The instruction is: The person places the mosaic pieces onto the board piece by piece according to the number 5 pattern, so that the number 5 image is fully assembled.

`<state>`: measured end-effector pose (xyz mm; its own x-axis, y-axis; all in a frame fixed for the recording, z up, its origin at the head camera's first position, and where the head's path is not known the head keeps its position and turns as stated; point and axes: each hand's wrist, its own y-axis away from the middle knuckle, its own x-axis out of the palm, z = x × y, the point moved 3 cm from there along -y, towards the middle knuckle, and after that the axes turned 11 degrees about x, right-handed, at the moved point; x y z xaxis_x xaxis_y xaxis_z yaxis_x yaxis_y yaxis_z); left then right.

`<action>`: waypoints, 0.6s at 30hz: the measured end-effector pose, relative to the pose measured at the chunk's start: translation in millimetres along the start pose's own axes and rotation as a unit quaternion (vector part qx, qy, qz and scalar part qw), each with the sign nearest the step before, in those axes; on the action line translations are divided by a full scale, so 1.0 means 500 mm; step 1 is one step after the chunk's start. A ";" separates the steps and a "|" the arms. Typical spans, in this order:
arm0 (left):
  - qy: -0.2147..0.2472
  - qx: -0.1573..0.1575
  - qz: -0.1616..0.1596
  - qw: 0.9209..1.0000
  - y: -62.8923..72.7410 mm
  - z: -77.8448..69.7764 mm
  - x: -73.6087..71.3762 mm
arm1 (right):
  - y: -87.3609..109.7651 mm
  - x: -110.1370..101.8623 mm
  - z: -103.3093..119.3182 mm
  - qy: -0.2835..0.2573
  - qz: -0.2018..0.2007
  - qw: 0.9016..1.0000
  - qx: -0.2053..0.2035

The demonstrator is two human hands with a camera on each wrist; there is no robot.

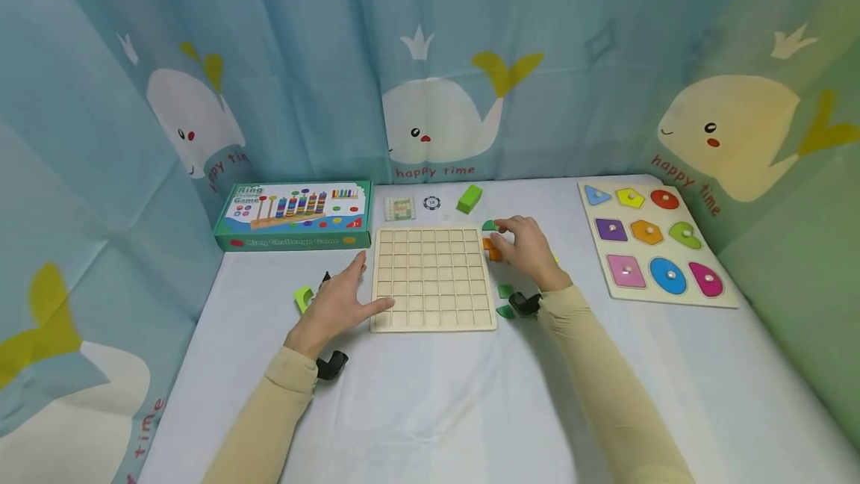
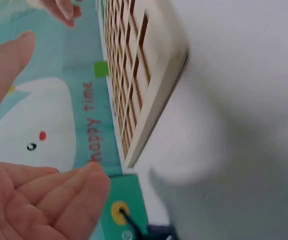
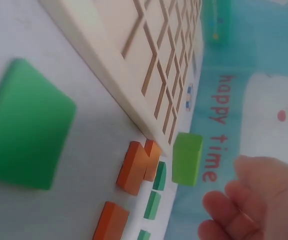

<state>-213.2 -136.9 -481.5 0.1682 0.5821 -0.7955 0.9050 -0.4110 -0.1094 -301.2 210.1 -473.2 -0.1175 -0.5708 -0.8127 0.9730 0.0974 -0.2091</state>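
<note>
A wooden grid board (image 1: 433,281) lies flat between my two hands. My left hand (image 1: 336,308) is at its left edge, thumb stretched toward the front left squares and fingers extended, holding nothing. In the left wrist view the palm (image 2: 34,205) is bare. To the board's right, my right hand (image 1: 527,249) hovers over orange blocks (image 1: 493,249) and a green piece (image 1: 490,225), which its fingers partly cover. Its fingers (image 3: 241,215) are loosely bent with nothing between them in the right wrist view, where a larger green piece (image 3: 29,130) appears close up.
Behind the board are a small patterned card (image 1: 399,208), a round token (image 1: 432,203) and a lime block (image 1: 469,199). A ring game box (image 1: 295,219) stands back left, a shape puzzle (image 1: 645,241) right. Lime piece (image 1: 303,298) lies near my left hand; green pieces (image 1: 505,311) sit beside the board.
</note>
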 end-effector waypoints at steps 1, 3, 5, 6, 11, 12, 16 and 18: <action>-0.002 -0.001 0.005 1.000 0.003 -0.002 0.006 | -0.006 0.001 0.000 -0.001 0.003 1.000 0.001; -0.001 -0.001 0.009 1.000 0.010 -0.004 0.018 | -0.018 0.005 -0.001 0.005 0.009 1.000 0.002; -0.001 0.003 0.011 1.000 0.015 -0.004 0.030 | -0.029 0.007 -0.002 0.009 0.017 1.000 0.003; -0.002 0.007 0.011 1.000 0.017 -0.003 0.035 | -0.035 0.008 -0.004 0.011 0.021 1.000 0.004; -0.002 0.029 0.013 0.999 0.024 0.002 0.053 | -0.060 0.009 -0.013 0.018 0.027 0.999 0.013; -0.007 0.035 0.015 0.999 0.025 0.002 0.055 | -0.064 0.010 -0.016 0.022 0.026 0.999 0.014; -0.025 0.032 0.034 0.999 0.031 0.004 0.059 | -0.078 0.013 -0.026 0.043 0.030 0.998 0.024; -0.031 0.027 0.044 0.998 0.033 0.006 0.060 | -0.084 0.018 -0.030 0.054 0.039 0.997 0.034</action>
<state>-194.4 -128.2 -508.8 0.2204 0.4983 -0.8385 0.8650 -0.4971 -0.0680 -346.1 212.9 -479.7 -0.0572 -0.4727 -0.8794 0.9908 0.0817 -0.1084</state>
